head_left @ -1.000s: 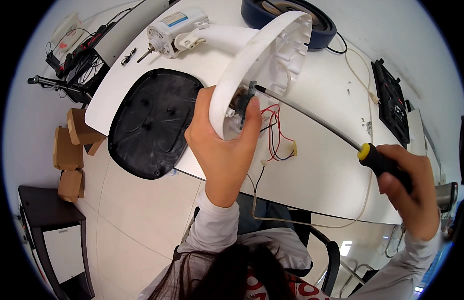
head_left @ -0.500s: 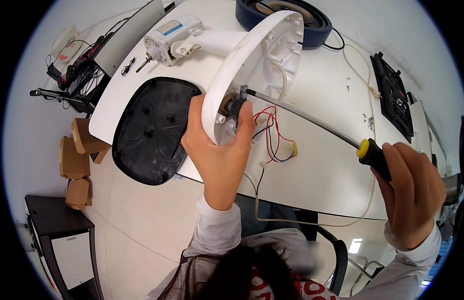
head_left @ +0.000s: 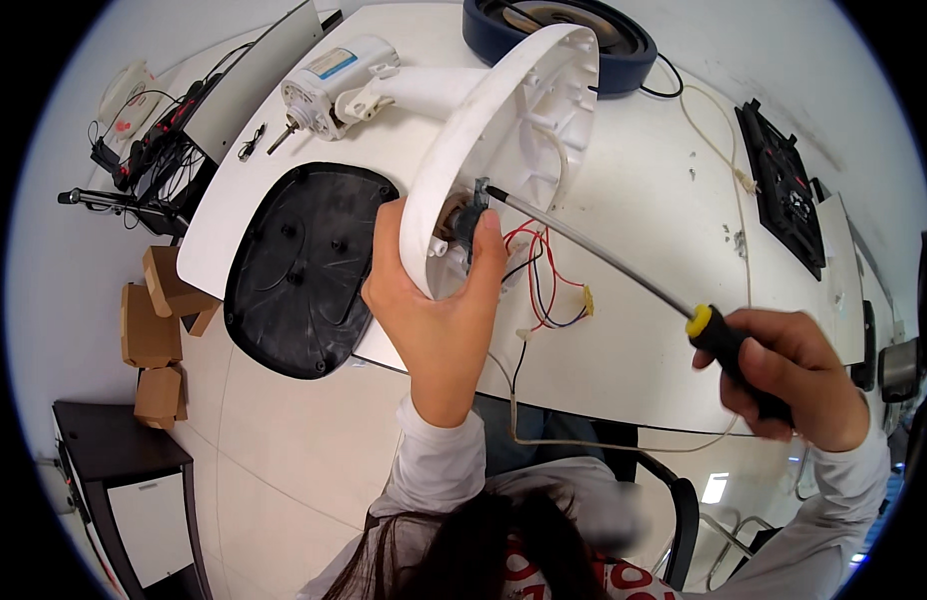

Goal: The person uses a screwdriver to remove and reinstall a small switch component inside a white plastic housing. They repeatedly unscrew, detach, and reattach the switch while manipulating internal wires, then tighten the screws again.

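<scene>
Screwdriver [head_left: 604,257] in use, we have our right grip [head_left: 789,378] wrapped around its black handle, its tip at the upper end of a dark part [head_left: 468,222] inside the white housing [head_left: 469,120]; whether it sits in a screw, we cannot tell. Our left grip [head_left: 434,325] is narrow, holding the housing's near wall, thumb against the dark part. The housing stands tilted over the counter [head_left: 644,360], its hollow side exposed.

By our judgement, things are partway: the black base plate [head_left: 304,265] lies apart from the housing, and the red and black wires [head_left: 536,270] trail from it to a loose connector [head_left: 588,300]. The dark part remains within the housing, and the motor [head_left: 339,75] sits by the white neck. Both the dark part's fastening and the bare wiring look unsettled to us.
</scene>
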`<action>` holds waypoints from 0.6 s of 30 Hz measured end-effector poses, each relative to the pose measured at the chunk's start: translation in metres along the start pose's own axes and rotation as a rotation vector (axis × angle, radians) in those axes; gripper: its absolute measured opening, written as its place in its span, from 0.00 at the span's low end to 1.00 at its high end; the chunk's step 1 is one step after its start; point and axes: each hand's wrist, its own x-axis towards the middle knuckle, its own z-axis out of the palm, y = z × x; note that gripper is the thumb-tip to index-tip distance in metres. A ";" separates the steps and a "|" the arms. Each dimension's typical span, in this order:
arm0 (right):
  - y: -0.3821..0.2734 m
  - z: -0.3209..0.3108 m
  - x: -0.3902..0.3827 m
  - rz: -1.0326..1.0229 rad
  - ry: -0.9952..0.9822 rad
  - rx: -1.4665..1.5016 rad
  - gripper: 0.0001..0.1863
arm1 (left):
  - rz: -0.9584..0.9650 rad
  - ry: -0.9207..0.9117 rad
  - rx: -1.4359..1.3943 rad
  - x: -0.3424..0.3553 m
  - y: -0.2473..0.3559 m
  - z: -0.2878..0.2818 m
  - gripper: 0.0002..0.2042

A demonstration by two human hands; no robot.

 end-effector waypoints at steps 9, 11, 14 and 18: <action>0.011 -0.002 0.004 0.018 -0.169 0.282 0.18 | -0.010 -0.025 0.001 -0.001 -0.003 -0.003 0.10; 0.014 0.003 0.003 -0.275 0.125 -0.262 0.19 | -0.005 -0.027 0.014 -0.001 -0.003 -0.003 0.10; 0.023 0.005 0.010 -0.741 0.541 -1.199 0.24 | -0.009 -0.029 0.019 0.000 -0.002 -0.003 0.10; 0.021 0.016 0.005 -0.825 0.776 -1.700 0.27 | 0.004 -0.017 0.009 0.000 -0.003 -0.003 0.11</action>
